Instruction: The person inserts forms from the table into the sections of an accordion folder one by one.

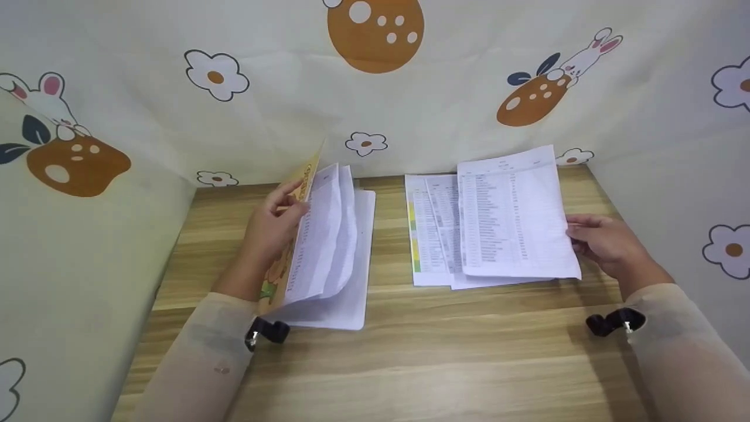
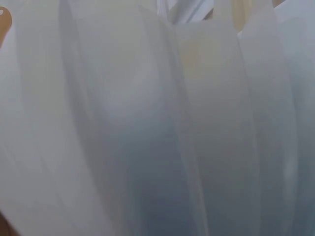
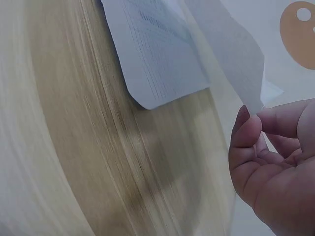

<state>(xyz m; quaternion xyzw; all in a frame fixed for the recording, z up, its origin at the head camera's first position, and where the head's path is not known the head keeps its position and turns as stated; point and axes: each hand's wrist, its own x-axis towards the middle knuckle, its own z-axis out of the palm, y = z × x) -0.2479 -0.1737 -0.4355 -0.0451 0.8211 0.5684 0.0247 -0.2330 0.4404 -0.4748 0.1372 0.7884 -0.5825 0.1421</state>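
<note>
- Left hand (image 1: 274,220) grips orange booklet (image 1: 304,234) cover, pages fanned at 3 o'clock.
- Right hand (image 1: 603,240) pinches top sheet (image 1: 515,217) edge over paper stack (image 1: 433,234) on table (image 1: 410,351).

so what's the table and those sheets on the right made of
The table looks like wood or wood-look laminate: pale plank grain with a smooth, low sheen. The sheets look like plain matte white office paper, thin enough to bend where the right hand lifts the top one.

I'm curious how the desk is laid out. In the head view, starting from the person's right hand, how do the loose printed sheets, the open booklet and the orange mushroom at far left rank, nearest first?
From the right hand:
1. Loose printed sheets, touching it, right side.
2. Open booklet, left of centre, held by the left hand.
3. Orange mushroom, far left on the cloth wall.
</note>
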